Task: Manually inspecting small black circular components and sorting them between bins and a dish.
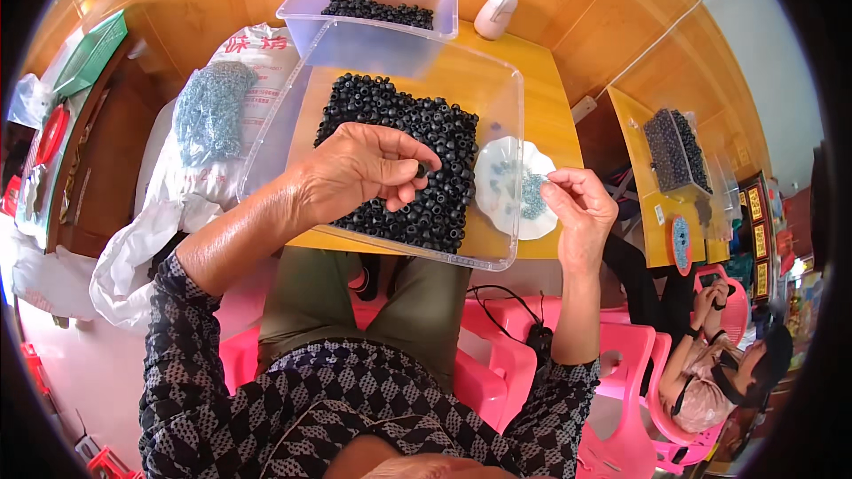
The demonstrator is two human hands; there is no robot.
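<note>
My left hand [355, 168] is above a clear plastic bin [521, 111], pinching a small round black part [422, 170] between thumb and fingertips. Beneath it, a heap of similar black parts [453, 137] covers much of the bin's bottom. To the right, my right hand [581, 213] has thumb and forefinger pressed together over a white scalloped plate [535, 156]. Whatever sits between those fingertips is too small to make out. Tiny light-blue pieces [532, 202] lie on the plate, close under the fingertips.
Behind, another clear bin [302, 22] holds black parts, with a pale bottle [495, 14] beside it. A bag of light-blue pieces [215, 111] rests on white sacks at left. Pink chairs [493, 372] stand around me. At right, a person [710, 372] sits near another table [652, 226].
</note>
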